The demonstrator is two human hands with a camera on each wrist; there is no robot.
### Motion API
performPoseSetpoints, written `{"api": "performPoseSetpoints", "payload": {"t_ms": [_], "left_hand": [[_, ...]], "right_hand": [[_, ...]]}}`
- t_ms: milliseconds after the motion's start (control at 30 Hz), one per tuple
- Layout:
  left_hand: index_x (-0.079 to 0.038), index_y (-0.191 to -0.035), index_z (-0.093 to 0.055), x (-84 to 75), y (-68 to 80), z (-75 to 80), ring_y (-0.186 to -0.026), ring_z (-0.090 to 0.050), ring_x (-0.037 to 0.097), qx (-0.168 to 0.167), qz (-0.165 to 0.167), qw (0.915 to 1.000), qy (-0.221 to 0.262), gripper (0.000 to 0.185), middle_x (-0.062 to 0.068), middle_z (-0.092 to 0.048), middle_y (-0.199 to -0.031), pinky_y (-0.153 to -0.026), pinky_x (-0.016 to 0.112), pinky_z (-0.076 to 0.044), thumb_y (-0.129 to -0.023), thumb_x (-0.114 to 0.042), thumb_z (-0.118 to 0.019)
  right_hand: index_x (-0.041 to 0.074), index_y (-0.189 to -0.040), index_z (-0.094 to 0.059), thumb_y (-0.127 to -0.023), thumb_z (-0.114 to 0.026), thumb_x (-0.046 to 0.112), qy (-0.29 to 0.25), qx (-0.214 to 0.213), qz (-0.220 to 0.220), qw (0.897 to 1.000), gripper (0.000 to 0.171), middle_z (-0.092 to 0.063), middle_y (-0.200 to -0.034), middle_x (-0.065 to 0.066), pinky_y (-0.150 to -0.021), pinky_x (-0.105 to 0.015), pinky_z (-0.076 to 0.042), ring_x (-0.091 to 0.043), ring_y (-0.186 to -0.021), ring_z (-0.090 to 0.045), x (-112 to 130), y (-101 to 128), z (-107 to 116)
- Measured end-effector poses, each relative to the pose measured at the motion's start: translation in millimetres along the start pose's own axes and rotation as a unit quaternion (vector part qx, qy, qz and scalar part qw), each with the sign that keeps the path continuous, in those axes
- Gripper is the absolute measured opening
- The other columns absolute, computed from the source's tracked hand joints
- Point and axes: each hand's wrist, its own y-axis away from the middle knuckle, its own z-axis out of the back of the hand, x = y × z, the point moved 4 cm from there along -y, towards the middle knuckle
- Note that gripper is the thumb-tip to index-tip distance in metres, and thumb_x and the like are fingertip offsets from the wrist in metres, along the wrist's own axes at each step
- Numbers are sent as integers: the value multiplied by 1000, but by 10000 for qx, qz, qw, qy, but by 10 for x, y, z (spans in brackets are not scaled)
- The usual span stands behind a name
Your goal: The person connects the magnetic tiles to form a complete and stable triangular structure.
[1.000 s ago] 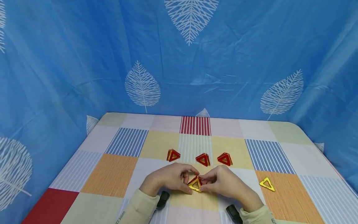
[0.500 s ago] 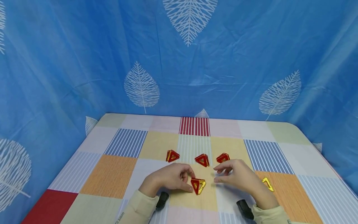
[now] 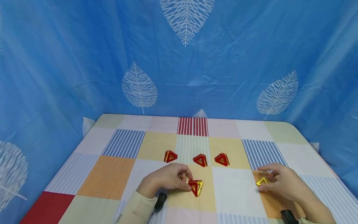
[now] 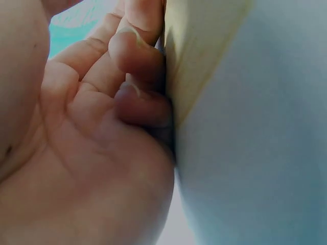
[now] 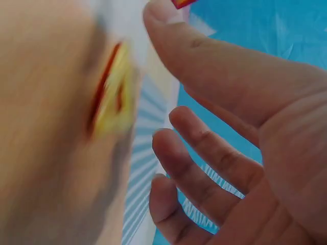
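My left hand (image 3: 170, 178) rests on the cloth, thumb and forefinger at the left corner of a small red-and-yellow triangular tile piece (image 3: 197, 186). Its other fingers (image 4: 143, 104) are curled against the tabletop in the left wrist view, where the piece is hidden. Over on the right, my right hand (image 3: 282, 180) reaches around a loose yellow triangular tile (image 3: 261, 181), thumb and forefinger spread on either side. In the right wrist view that tile (image 5: 115, 94), blurred with a red edge, lies apart from the relaxed fingers (image 5: 171, 148).
Three red-and-yellow triangular pieces stand in a row beyond the hands: a left one (image 3: 170, 156), a middle one (image 3: 200, 160) and a right one (image 3: 222, 159). A patchwork cloth (image 3: 235, 193) covers the table. Blue leaf-print curtain (image 3: 223, 56) surrounds its back and sides.
My right hand has let go of the red-and-yellow piece and moved right to the loose yellow tile. The piece has turned, its red face now at left; my left hand stays beside it.
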Motion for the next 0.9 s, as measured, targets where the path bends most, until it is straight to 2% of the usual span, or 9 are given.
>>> {"api": "performPoseSetpoints", "payload": {"t_ms": [67,167,300,433,567,667,767,900], "left_hand": [[-17,-93,-69,-5,-2,11,-57,-48,12,11,8,10000,11,20,1,-58,-68,-55,27,-36,-82,-14,-85],[-17,-94,-69,-12,-9,17,-58,-48,13,60,59,10000,36,20,1,-58,-68,-55,28,-36,-82,-14,-85],[-19,-94,-69,-2,-18,12,-58,-48,13,99,175,9997,101,20,1,-58,-68,-55,28,-36,-82,-13,-85],[-19,-95,-69,12,-23,12,-58,-48,13,131,148,9997,144,21,1,-58,-68,-56,28,-36,-82,-12,-85],[-19,-96,-69,12,-15,15,-59,-48,13,158,121,9996,201,22,1,-58,-68,-57,28,-36,-82,-12,-85],[-19,-97,-70,11,-4,14,-59,-47,13,166,161,9994,260,22,1,-58,-69,-58,28,-36,-82,-12,-85],[-18,-98,-70,10,5,11,-59,-47,13,187,168,9992,318,22,1,-58,-69,-58,28,-36,-82,-12,-85],[-17,-100,-70,-1,13,19,-59,-47,13,216,79,9991,348,22,1,-58,-69,-58,27,-36,-83,-12,-84]], "right_hand": [[1,-124,-69,-67,-94,34,6,89,-44,10000,70,-66,-107,-8,-68,-38,-50,-22,-87,-56,-111,32,26],[-2,-130,-65,-71,-92,33,-206,393,38,9990,73,-66,-115,-12,-70,-35,-51,-21,-89,-57,-251,66,51],[-5,-136,-59,-80,-86,25,-653,946,640,9913,69,-65,-123,-21,-73,-29,-52,-14,-93,-60,-370,64,72],[-7,-136,-58,-85,-80,10,-848,1228,1142,9822,59,-64,-125,-21,-77,-24,-51,-3,-95,-59,-406,22,74],[-3,-136,-60,-86,-78,8,-746,1275,1080,9831,54,-62,-124,-18,-77,-22,-50,-11,-99,-55,-408,-17,57],[1,-133,-65,-86,-79,18,-610,1230,1068,9848,52,-59,-122,-15,-77,-23,-49,-16,-101,-53,-401,-32,31],[3,-127,-70,-83,-82,28,-477,1013,988,9888,52,-60,-114,-8,-74,-25,-48,-12,-94,-53,-394,-36,5],[3,-118,-73,-79,-86,29,-413,552,677,9953,48,-63,-103,-3,-70,-27,-48,-7,-81,-53,-397,-19,-17]]}}
